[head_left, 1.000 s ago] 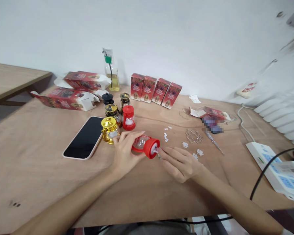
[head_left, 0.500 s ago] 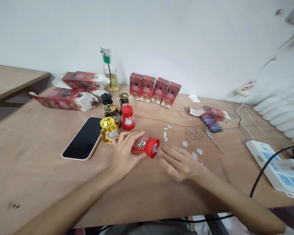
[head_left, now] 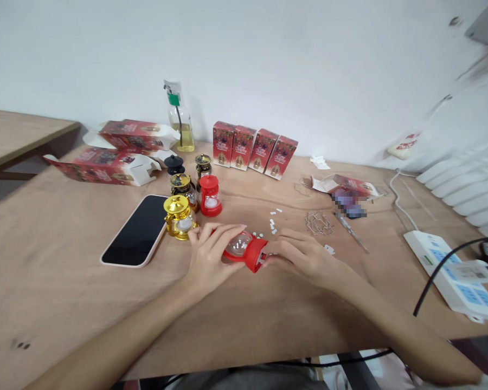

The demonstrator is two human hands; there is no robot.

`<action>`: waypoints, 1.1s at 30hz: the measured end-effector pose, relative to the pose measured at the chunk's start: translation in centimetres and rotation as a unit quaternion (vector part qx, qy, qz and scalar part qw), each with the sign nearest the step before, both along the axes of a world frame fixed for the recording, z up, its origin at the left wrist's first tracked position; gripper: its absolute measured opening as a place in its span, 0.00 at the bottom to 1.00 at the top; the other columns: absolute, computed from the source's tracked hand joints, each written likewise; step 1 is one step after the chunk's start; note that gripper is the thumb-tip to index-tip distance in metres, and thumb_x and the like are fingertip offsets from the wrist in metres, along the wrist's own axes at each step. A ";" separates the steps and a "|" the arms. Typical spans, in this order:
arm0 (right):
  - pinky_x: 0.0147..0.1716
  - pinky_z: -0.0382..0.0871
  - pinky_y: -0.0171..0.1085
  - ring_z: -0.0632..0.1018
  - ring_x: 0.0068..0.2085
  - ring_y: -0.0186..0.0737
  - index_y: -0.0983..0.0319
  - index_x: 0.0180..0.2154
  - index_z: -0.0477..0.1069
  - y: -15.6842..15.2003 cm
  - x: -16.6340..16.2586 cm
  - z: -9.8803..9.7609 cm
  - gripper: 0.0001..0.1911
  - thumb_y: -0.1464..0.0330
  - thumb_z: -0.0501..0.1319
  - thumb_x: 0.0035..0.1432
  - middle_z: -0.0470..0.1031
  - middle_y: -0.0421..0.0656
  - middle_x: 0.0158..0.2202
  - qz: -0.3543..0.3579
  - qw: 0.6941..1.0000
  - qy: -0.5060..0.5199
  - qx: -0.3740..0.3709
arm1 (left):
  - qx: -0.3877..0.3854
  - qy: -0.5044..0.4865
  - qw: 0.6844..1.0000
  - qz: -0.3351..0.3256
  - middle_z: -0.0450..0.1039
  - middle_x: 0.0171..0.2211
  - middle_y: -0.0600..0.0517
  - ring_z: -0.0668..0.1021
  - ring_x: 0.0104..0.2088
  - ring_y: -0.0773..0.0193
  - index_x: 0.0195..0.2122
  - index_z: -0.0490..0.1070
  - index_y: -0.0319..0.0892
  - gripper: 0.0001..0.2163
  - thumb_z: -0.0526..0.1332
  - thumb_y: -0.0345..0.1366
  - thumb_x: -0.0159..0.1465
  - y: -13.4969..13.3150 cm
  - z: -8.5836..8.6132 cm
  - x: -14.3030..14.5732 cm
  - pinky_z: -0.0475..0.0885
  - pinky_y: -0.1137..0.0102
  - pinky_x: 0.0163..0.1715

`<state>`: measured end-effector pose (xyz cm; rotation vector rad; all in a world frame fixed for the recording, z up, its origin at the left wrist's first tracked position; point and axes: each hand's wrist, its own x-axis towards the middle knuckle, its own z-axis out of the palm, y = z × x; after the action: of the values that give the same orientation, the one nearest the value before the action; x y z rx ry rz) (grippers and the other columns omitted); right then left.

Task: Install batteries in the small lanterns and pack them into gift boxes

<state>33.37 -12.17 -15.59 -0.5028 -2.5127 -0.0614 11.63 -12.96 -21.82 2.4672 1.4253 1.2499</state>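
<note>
My left hand (head_left: 209, 260) is closed around a small red lantern (head_left: 255, 254) with a clear globe, tipped on its side with its base to the right. At the base opening, the fingertips of my right hand (head_left: 305, 259) are pinched together against a whitish part; whatever they hold is too small to make out. Just behind my left hand stand a shiny gold lantern (head_left: 176, 205), a second red lantern (head_left: 210, 187) and several dark ones, among them a black lantern (head_left: 174, 163).
A phone (head_left: 136, 232) lies left of the lanterns. Several red boxes (head_left: 244, 147) stand by the wall, near a pump bottle (head_left: 181, 122). To the right are bent wires (head_left: 318, 222), a screwdriver (head_left: 352, 233), small white pieces (head_left: 273, 223) and a power strip (head_left: 451, 276).
My right fingers have moved in against the lantern's base. The lantern has tilted slightly, its base now a little lower and further right, still in my left hand.
</note>
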 end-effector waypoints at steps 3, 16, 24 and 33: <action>0.30 0.68 0.32 0.73 0.31 0.35 0.65 0.39 0.65 0.4 -0.1 -0.2 0.05 0.69 0.54 0.67 0.75 0.44 0.31 0.010 1.000 0.012 -0.016 | -0.003 -0.004 1.000 -0.002 0.79 0.44 0.48 0.74 0.42 0.54 0.50 0.71 0.47 0.21 0.66 0.48 0.57 0.1 -0.1 0.0 0.58 0.60 0.39; 0.31 0.66 0.31 0.72 0.30 0.33 0.64 0.36 0.67 0.7 -0.4 0.3 0.11 0.66 0.52 0.69 0.74 0.42 0.28 0.011 0.999 0.009 -0.029 | -0.002 0.004 1.000 0.011 0.79 0.43 0.49 0.74 0.39 0.55 0.49 0.71 0.47 0.21 0.67 0.49 0.56 0.1 -0.1 0.0 0.58 0.61 0.37; 0.31 0.65 0.30 0.71 0.30 0.33 0.64 0.35 0.68 1.0 -0.3 0.3 0.15 0.63 0.50 0.69 0.73 0.42 0.27 0.007 0.998 -0.021 -0.058 | 0.002 0.001 1.000 0.006 0.79 0.44 0.50 0.74 0.39 0.55 0.50 0.71 0.48 0.21 0.68 0.44 0.55 0.0 -0.1 -0.1 0.58 0.61 0.38; 0.29 0.62 0.29 0.68 0.28 0.33 0.64 0.32 0.69 1.0 -0.4 0.4 0.16 0.64 0.49 0.69 0.70 0.40 0.25 0.014 0.998 -0.027 -0.058 | 0.019 0.005 1.000 0.004 0.79 0.43 0.50 0.73 0.37 0.56 0.48 0.71 0.46 0.21 0.68 0.47 0.56 -0.1 0.0 0.1 0.57 0.62 0.35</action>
<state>32.96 -11.16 -15.18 -0.5185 -2.5869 0.0841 11.73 -13.10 -21.78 2.4979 1.4290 1.2805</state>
